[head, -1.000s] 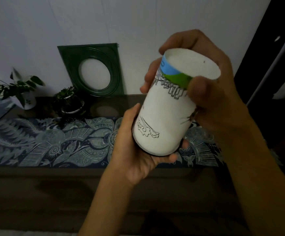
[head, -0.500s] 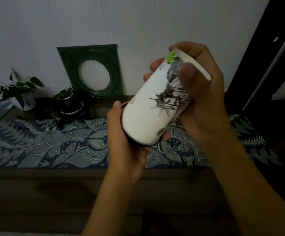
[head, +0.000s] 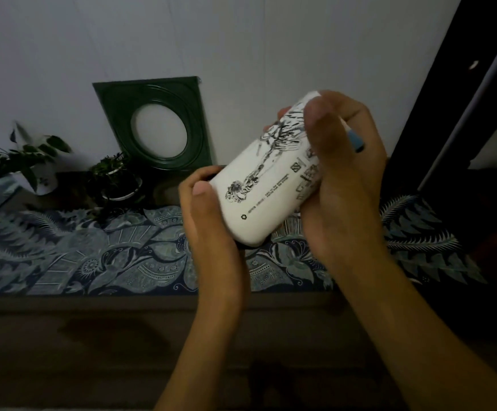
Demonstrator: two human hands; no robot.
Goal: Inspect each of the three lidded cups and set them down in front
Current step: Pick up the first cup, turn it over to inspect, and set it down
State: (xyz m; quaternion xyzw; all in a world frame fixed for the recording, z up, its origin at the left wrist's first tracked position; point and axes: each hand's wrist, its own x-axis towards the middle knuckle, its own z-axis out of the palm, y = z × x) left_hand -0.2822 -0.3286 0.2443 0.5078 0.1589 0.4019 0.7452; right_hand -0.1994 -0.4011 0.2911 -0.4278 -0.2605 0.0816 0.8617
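Both hands' grip round tilted white cup, left hand, right hand, plants behind (dim)

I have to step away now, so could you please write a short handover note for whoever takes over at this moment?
Left hand: grips the lower end of the white printed cup.
Right hand: grips its upper end, thumb across the print.
The cup is held tilted in the air above the patterned table runner, touching nothing else. No other lidded cup is in view.
Done: nothing is set down in front yet.
Left: finish looking over this cup, stand it on the runner, then likely do the same for the other two.
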